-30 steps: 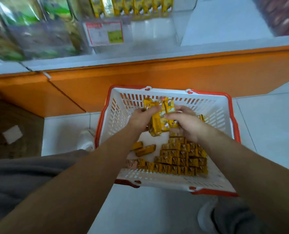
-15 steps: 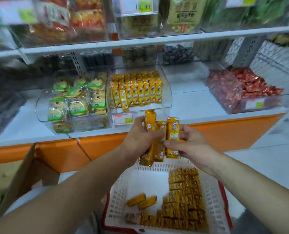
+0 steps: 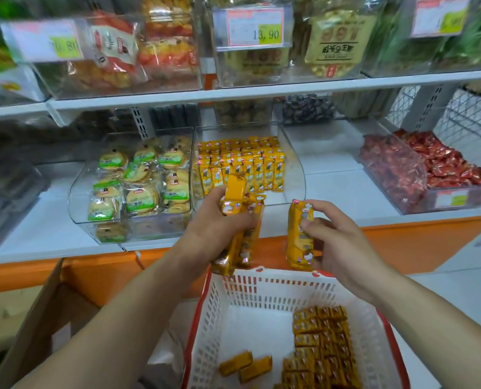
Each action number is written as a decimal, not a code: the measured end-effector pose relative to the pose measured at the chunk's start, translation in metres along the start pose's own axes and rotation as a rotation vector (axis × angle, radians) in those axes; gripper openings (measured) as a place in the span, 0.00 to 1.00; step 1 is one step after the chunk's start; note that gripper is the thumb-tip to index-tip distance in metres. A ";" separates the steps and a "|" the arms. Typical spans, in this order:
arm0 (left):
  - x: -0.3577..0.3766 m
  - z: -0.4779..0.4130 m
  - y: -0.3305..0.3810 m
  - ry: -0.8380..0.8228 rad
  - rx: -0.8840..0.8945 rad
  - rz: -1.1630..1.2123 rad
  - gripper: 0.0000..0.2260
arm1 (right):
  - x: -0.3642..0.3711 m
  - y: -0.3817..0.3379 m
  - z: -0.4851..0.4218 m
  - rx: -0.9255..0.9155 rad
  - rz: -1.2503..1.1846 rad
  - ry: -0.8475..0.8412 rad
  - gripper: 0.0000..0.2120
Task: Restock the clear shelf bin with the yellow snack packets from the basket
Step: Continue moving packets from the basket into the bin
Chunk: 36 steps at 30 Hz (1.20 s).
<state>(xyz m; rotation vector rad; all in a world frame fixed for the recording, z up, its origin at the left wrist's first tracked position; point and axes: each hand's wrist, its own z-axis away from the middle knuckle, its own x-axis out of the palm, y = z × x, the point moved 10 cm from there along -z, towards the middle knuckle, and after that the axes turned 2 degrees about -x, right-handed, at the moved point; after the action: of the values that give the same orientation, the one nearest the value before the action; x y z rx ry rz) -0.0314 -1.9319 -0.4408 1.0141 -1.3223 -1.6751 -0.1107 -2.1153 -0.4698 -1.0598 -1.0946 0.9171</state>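
My left hand grips a bunch of yellow snack packets, held upright just in front of the clear shelf bin. My right hand holds a separate yellow packet, a little to the right of the bunch. The bin sits on the lower shelf, with rows of the same yellow packets standing at its back and bare room at its front. Below my hands is the white basket with a red rim, with more yellow packets stacked on its right side and two loose ones on its floor.
A clear bin of green-labelled biscuits stands left of the target bin; a bin of red wrapped sweets stands at the right. The upper shelf edge overhangs with price tags and more bins. A cardboard box sits at the lower left.
My view has risen from the basket to the shelf. Both hands lifted the packets out of the basket, then my right hand drew one packet away from the bunch to the right.
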 end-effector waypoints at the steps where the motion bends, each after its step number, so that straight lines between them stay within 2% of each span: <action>1: -0.012 -0.003 0.003 0.036 0.020 -0.040 0.20 | 0.003 -0.005 -0.005 -0.015 0.020 -0.001 0.12; 6: -0.083 -0.014 0.013 0.236 0.077 -0.150 0.21 | 0.024 -0.035 -0.052 -0.163 0.299 0.060 0.21; 10: -0.124 -0.015 0.007 0.352 0.048 -0.098 0.20 | 0.063 -0.049 -0.110 -0.304 0.389 0.069 0.19; 14: -0.138 -0.017 -0.003 0.358 0.024 -0.028 0.17 | 0.104 -0.037 -0.176 -0.365 0.685 0.053 0.19; 18: -0.143 -0.020 -0.005 0.343 0.047 -0.035 0.15 | 0.135 -0.008 -0.225 -0.338 0.972 -0.040 0.20; 22: -0.147 -0.026 -0.010 0.347 0.032 -0.036 0.19 | 0.150 0.017 -0.252 -0.313 1.103 -0.086 0.21; 25: -0.148 -0.029 -0.012 0.343 0.030 -0.026 0.22 | 0.158 0.024 -0.261 -0.372 1.350 -0.074 0.22; 27: -0.149 -0.031 -0.012 0.342 0.030 -0.024 0.23 | 0.159 0.027 -0.262 -0.377 1.425 -0.064 0.24; 29: -0.149 -0.032 -0.013 0.340 0.022 -0.016 0.23 | 0.157 0.024 -0.255 -0.363 1.396 -0.044 0.26; 31: -0.150 -0.031 -0.014 0.344 0.003 0.006 0.22 | 0.151 0.011 -0.238 -0.380 1.277 0.011 0.23; 33: -0.149 -0.030 -0.014 0.351 -0.016 0.026 0.20 | 0.145 -0.005 -0.207 -0.431 1.019 0.035 0.16; 36: -0.143 -0.030 -0.012 0.351 -0.025 0.040 0.17 | 0.150 -0.014 -0.148 -0.429 0.639 -0.105 0.09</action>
<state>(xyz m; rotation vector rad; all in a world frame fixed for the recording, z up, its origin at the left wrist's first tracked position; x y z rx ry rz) 0.0519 -1.8111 -0.4390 1.1954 -1.0800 -1.4022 0.0675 -2.0066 -0.4384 -1.7946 -1.0793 1.2788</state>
